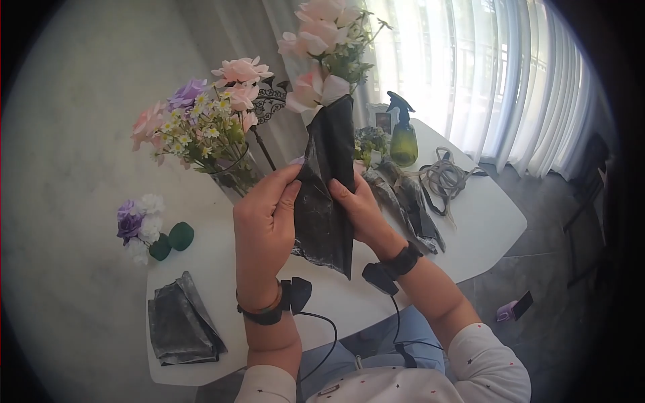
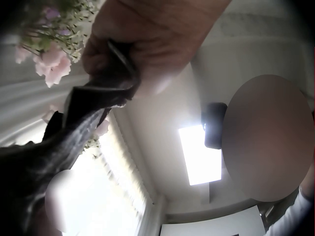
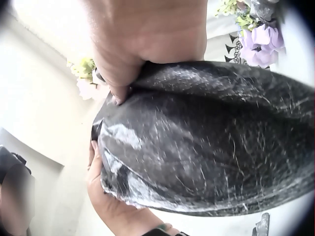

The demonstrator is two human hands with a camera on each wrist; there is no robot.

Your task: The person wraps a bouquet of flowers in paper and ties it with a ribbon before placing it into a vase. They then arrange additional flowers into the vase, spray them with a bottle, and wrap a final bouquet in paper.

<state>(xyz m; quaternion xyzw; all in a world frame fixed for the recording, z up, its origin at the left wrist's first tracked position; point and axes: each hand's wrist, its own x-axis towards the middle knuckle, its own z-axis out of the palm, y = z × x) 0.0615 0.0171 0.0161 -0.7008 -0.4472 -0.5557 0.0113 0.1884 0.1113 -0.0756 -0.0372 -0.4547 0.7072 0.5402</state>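
Note:
Both hands hold up a bouquet of pink roses (image 1: pixel 316 40) whose lower part is wrapped in creased black sheet material (image 1: pixel 326 201). The left hand (image 1: pixel 263 215) pinches the sheet's left edge between thumb and fingers; in the left wrist view that hand (image 2: pixel 142 44) grips a folded edge of it. Around the sheet's right side curls the right hand (image 1: pixel 363 208), thumb on the front. The right wrist view shows the scuffed black surface (image 3: pixel 197 142) close up, the right hand (image 3: pixel 147 34) at its upper edge. Stems are hidden inside the wrap.
On the white table (image 1: pixel 497 221) lie folded black sheets (image 1: pixel 185 319) at front left and purple and white flowers (image 1: pixel 138 225) behind them. A vase of flowers (image 1: pixel 201 127) stands behind the left hand. To the right are a green spray bottle (image 1: pixel 403 142), crumpled sheets (image 1: pixel 410 208) and grey ribbon (image 1: pixel 445 178).

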